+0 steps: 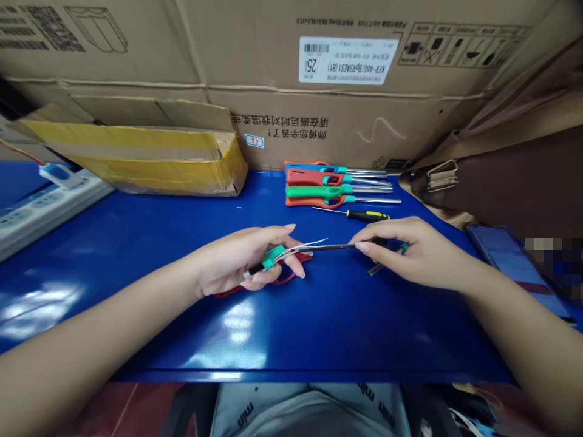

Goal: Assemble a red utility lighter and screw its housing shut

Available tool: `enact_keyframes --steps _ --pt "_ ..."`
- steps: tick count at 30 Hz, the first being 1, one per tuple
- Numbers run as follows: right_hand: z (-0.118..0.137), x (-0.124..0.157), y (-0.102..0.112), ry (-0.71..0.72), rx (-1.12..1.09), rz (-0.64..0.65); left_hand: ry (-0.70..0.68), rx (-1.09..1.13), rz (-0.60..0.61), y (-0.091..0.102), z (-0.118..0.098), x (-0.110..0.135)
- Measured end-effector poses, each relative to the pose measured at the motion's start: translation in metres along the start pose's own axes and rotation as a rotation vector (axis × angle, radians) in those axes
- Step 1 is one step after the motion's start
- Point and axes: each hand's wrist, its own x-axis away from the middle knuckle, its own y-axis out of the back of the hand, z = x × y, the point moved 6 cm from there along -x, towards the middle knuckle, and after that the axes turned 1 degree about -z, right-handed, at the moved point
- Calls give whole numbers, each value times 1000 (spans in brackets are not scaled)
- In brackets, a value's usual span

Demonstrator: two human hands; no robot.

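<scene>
My left hand (248, 258) holds a small teal lighter part (273, 257) with a black-and-white end between thumb and fingers. From it a thin white wire (314, 244) and a slim black tube (330, 247) run to the right. The far end of this tube is pinched between the thumb and forefinger of my right hand (405, 252). Partly hidden under my left hand, a red lighter casing (285, 278) lies on the table. Below my right hand a dark metal tube (376, 268) rests, with a bit of teal showing near the palm.
Several long-necked lighters (314, 192) in blue, red, green and orange lie at the back, beside a black-and-yellow screwdriver (368, 216). A taped cardboard box (182, 161) and power strip (45, 203) stand left. A phone-like slab (514, 267) lies right. Cardboard walls the back.
</scene>
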Motion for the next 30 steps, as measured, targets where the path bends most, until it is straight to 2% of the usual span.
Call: enact_keyframes --steps 5,8,13,24,30 --pt "1 0 2 65 72 -37 65 105 96 -5 3 -2" --pt "1 0 1 85 82 -41 71 93 96 -6 4 -1" --pt "6 1 2 117 76 -73 -44 -82 -10 -2 0 2" --pt "11 5 -6 204 121 -102 -205 -207 -268 7 -11 6" --pt "12 5 -4 186 158 -37 -279 -307 -359 12 -14 9"
